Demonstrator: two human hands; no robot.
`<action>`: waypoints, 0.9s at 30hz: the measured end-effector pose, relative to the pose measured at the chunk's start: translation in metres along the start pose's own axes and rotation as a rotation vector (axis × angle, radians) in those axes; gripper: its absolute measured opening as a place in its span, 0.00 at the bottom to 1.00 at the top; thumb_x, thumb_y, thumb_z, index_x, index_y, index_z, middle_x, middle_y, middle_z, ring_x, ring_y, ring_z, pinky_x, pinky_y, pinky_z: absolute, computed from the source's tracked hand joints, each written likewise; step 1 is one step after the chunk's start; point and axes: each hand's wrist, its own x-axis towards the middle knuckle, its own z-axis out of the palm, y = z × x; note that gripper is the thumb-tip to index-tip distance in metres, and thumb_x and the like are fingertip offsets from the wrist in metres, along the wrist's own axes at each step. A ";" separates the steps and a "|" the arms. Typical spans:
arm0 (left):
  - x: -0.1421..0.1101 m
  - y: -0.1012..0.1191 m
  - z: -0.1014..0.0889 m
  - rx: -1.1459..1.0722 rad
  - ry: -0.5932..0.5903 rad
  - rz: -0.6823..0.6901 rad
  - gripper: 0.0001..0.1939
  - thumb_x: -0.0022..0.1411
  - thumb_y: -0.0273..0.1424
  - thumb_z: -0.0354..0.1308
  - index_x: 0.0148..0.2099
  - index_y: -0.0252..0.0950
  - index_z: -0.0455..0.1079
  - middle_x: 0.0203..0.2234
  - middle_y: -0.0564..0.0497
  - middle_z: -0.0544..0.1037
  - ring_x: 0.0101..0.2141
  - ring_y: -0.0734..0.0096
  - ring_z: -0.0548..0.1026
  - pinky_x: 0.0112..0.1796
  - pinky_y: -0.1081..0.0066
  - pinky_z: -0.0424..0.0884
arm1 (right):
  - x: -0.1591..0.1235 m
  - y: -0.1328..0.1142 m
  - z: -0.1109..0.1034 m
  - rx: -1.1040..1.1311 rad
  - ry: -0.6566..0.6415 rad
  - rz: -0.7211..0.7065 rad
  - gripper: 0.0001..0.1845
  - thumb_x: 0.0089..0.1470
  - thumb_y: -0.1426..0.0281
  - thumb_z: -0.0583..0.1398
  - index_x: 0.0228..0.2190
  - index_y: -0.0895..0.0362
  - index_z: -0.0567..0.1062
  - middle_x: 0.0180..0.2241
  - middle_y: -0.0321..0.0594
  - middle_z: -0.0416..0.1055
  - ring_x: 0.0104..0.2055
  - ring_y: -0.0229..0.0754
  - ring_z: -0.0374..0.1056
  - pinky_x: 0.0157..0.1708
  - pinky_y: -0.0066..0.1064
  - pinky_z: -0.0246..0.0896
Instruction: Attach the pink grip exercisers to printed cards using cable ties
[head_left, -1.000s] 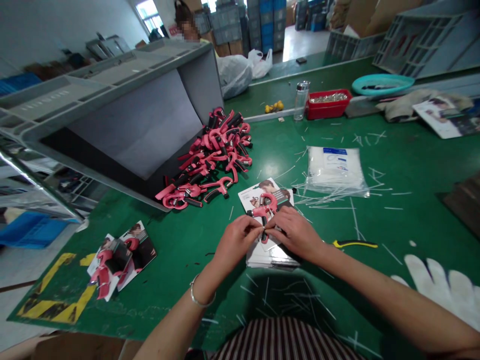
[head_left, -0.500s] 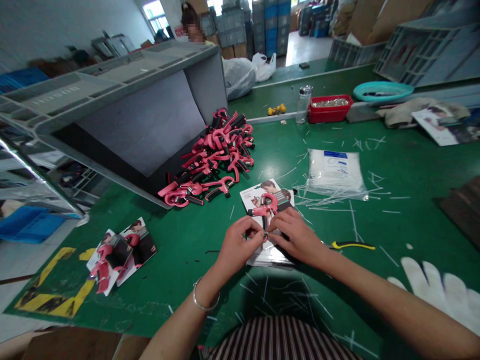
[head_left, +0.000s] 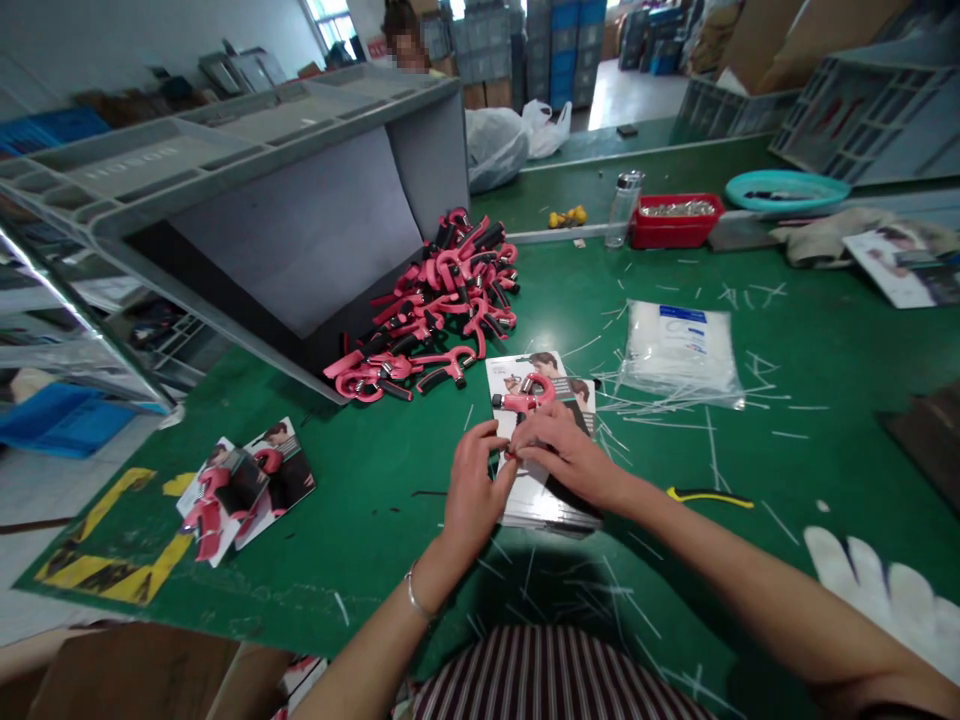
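Note:
A pink hand gripper (head_left: 525,398) lies on the top printed card of a stack of cards (head_left: 555,500) in front of me on the green table (head_left: 390,480). My left hand (head_left: 475,483) and my right hand (head_left: 564,452) meet at the gripper's lower handle, fingers pinched together there. What the fingertips pinch is too small to make out. A heap of pink and black hand grippers (head_left: 435,300) lies just beyond, spilling from a tipped grey crate (head_left: 285,200).
Carded grippers (head_left: 240,485) lie at the left near the table edge. A bag of white ties (head_left: 679,350), loose tie offcuts, yellow-handled cutters (head_left: 709,496), a white glove (head_left: 885,590), a red tray (head_left: 675,220) and a clear bottle (head_left: 622,208) sit to the right. A person stands far back.
The view has shifted slightly. Both hands stayed together at the gripper's handle, with the left hand's fingers now lying flatter beside the card.

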 end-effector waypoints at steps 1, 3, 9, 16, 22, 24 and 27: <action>0.005 -0.001 -0.003 0.005 -0.001 0.003 0.08 0.64 0.28 0.58 0.46 0.38 0.67 0.52 0.42 0.70 0.54 0.58 0.68 0.55 0.54 0.64 | 0.008 0.002 -0.001 -0.009 -0.009 -0.011 0.08 0.64 0.69 0.56 0.36 0.56 0.74 0.38 0.40 0.73 0.46 0.45 0.60 0.51 0.40 0.52; 0.013 -0.003 -0.008 0.005 -0.010 0.007 0.06 0.65 0.28 0.57 0.45 0.38 0.68 0.51 0.42 0.71 0.54 0.59 0.69 0.55 0.54 0.65 | 0.023 0.007 -0.003 -0.046 -0.031 -0.032 0.07 0.63 0.69 0.57 0.34 0.57 0.74 0.37 0.41 0.72 0.45 0.45 0.60 0.50 0.40 0.53; 0.018 -0.015 -0.014 -0.014 0.017 -0.034 0.07 0.65 0.32 0.59 0.44 0.38 0.69 0.48 0.44 0.73 0.51 0.61 0.71 0.53 0.57 0.67 | 0.032 0.018 -0.008 -0.021 -0.091 -0.092 0.05 0.63 0.71 0.58 0.35 0.56 0.74 0.36 0.39 0.72 0.44 0.45 0.61 0.52 0.41 0.52; 0.018 -0.019 -0.013 -0.020 0.070 -0.082 0.07 0.64 0.33 0.60 0.42 0.37 0.67 0.40 0.47 0.74 0.45 0.64 0.72 0.48 0.61 0.69 | 0.028 0.020 0.000 0.085 0.050 0.000 0.04 0.61 0.70 0.59 0.35 0.54 0.75 0.36 0.37 0.74 0.44 0.45 0.63 0.51 0.42 0.54; 0.007 -0.016 -0.016 -0.070 0.000 -0.203 0.07 0.64 0.32 0.59 0.44 0.38 0.68 0.41 0.47 0.73 0.45 0.63 0.72 0.48 0.61 0.68 | -0.005 0.019 0.001 0.063 0.072 0.095 0.05 0.61 0.70 0.59 0.34 0.53 0.76 0.35 0.37 0.75 0.44 0.45 0.63 0.48 0.41 0.55; 0.007 -0.012 -0.011 -0.169 -0.031 -0.287 0.11 0.63 0.34 0.59 0.47 0.38 0.67 0.44 0.47 0.73 0.44 0.64 0.72 0.46 0.63 0.70 | -0.012 0.018 0.005 0.040 0.095 0.124 0.05 0.61 0.70 0.60 0.34 0.53 0.76 0.35 0.38 0.75 0.43 0.46 0.63 0.47 0.41 0.55; 0.016 -0.007 -0.003 -0.206 -0.022 -0.399 0.18 0.61 0.35 0.61 0.51 0.37 0.65 0.45 0.45 0.71 0.39 0.67 0.72 0.41 0.65 0.71 | -0.012 0.014 0.010 -0.005 0.070 0.135 0.06 0.61 0.69 0.60 0.32 0.53 0.76 0.33 0.38 0.75 0.42 0.46 0.63 0.47 0.41 0.55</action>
